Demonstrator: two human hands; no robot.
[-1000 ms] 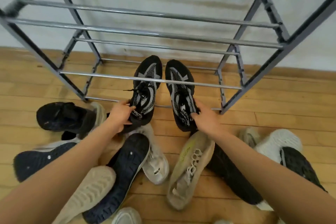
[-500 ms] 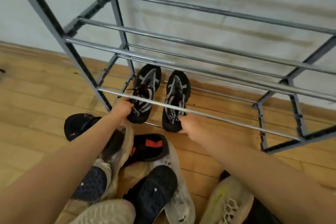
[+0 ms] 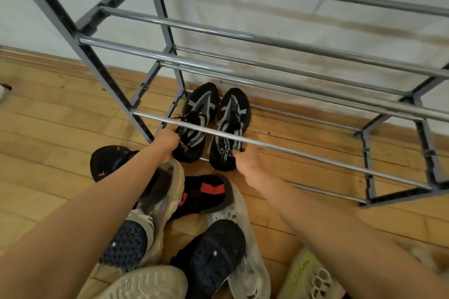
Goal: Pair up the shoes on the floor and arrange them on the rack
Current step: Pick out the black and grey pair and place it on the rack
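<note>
"So, how far had we got?"
"One pair, the only one I saw on the rack [image 3: 279, 149]. My left hand [image 3: 167, 140] gripped the heel of the left black shoe [image 3: 200, 110], my right hand [image 3: 246, 161] pinched that of the right black shoe [image 3: 232, 116], both side by side on the lowest rails."
"And the rest?"
"The heap of shoes [image 3: 211, 252] on the floor [image 3: 48, 128] lay unpaired, I judged."

The left hand [image 3: 167, 141] and right hand [image 3: 246, 161] have carried the black shoe [image 3: 199, 114] and the second black shoe [image 3: 232, 118] leftward along the rack [image 3: 291, 152]; beyond the fingers, their toes now lie closer together, seemingly touching.
</note>
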